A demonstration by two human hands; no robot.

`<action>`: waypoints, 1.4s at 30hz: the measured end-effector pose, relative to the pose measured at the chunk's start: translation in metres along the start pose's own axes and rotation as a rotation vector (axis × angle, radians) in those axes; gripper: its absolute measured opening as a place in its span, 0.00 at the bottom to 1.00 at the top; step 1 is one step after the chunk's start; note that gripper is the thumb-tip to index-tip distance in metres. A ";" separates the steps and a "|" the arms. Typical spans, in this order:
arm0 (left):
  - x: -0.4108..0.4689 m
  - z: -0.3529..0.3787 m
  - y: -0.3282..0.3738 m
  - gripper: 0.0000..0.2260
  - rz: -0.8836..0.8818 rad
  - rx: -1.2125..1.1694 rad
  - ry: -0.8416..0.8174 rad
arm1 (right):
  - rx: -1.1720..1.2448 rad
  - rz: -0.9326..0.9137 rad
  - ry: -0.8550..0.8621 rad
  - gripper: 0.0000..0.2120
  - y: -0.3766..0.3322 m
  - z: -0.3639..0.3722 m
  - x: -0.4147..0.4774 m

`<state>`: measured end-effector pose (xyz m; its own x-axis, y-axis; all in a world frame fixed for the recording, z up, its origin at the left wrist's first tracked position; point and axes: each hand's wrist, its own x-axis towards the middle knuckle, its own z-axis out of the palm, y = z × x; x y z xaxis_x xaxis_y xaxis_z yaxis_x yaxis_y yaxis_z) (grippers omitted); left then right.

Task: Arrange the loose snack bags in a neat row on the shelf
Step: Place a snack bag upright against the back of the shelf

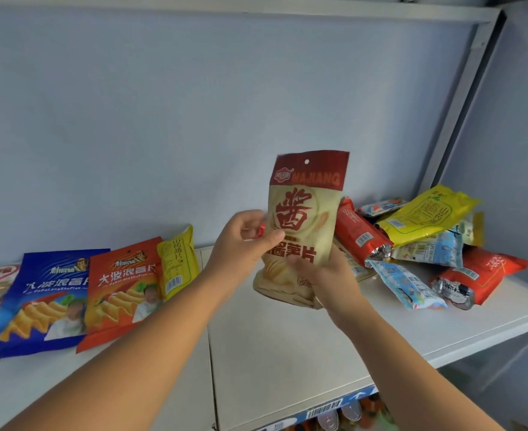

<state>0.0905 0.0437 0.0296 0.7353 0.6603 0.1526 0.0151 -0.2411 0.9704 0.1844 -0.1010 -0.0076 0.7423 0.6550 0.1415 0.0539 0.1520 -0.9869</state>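
While above shelf (287,337) — cream bag (306,213) in grip of L hand (244,244) + R hand (328,275)

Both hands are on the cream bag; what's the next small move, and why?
Probably carry the cream bag left and stand it beside the standing yellow bag, the row's right end. The left hand and right hand hold it upright over the shelf, and that spot is bare.
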 end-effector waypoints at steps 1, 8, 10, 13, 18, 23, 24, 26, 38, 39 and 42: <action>0.000 -0.004 -0.001 0.28 -0.028 0.003 0.016 | 0.089 0.044 -0.053 0.16 -0.002 -0.002 -0.003; -0.012 -0.022 -0.008 0.15 -0.250 -0.214 -0.216 | 0.255 0.158 -0.253 0.24 0.014 0.001 -0.004; -0.016 -0.027 -0.013 0.13 -0.234 -0.250 -0.133 | 0.231 0.157 -0.262 0.22 0.018 0.009 -0.006; -0.026 -0.042 -0.017 0.14 -0.220 -0.304 0.001 | 0.161 0.195 -0.316 0.15 0.021 0.026 -0.010; -0.052 -0.079 -0.029 0.11 -0.209 -0.263 0.186 | 0.053 0.188 -0.418 0.12 0.030 0.069 -0.021; -0.077 -0.125 -0.034 0.11 -0.230 -0.273 0.295 | 0.002 0.157 -0.474 0.11 0.029 0.118 -0.032; -0.082 -0.135 -0.036 0.11 -0.238 -0.276 0.318 | -0.008 0.150 -0.477 0.11 0.027 0.129 -0.035; -0.091 -0.160 -0.039 0.10 -0.248 -0.281 0.372 | -0.016 0.142 -0.477 0.11 0.026 0.155 -0.041; -0.149 -0.376 -0.079 0.06 -0.202 -0.057 0.537 | -0.045 0.183 -0.391 0.11 0.041 0.369 -0.073; -0.153 -0.393 -0.084 0.09 -0.203 -0.033 0.549 | -0.044 0.189 -0.377 0.11 0.041 0.386 -0.071; -0.165 -0.433 -0.099 0.07 -0.219 -0.052 0.575 | -0.030 0.207 -0.324 0.11 0.038 0.434 -0.063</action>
<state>-0.3256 0.2663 -0.0110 0.2352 0.9719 0.0110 0.0804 -0.0307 0.9963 -0.1500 0.1850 -0.0201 0.4905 0.8700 -0.0491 -0.0523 -0.0268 -0.9983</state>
